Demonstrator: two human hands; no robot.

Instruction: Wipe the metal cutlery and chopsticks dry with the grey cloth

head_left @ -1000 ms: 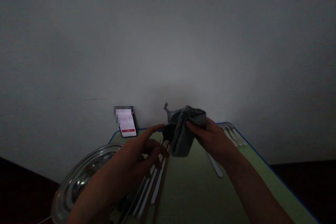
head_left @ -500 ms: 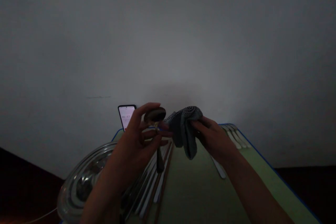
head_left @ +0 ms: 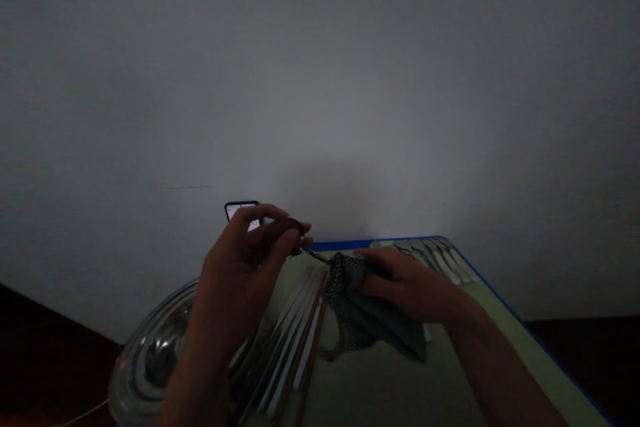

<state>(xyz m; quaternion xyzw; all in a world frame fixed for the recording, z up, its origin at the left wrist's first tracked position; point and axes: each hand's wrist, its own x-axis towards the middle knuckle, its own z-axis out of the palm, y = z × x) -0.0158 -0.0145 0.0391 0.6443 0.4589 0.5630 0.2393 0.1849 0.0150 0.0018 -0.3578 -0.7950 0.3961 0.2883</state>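
My left hand is closed on the bowl of a spoon, thumb and fingers pinching it above the table. The handle points to the right, and its far part is hidden inside a grey cloth with a dotted pattern on one face. My right hand is closed on that cloth, pressing it round the spoon's handle. The loose part of the cloth hangs below, over the table.
A green table with a blue edge stands against a grey wall. On the left is a shiny metal bowl or lid; beside it lie several knives and sticks. Several forks lie at the far right. A phone leans against the wall.
The spoon has turned from upright to lying sideways, its handle now in the cloth. My right hand has brought the cloth down onto the handle; my left hand has closed around the bowl.
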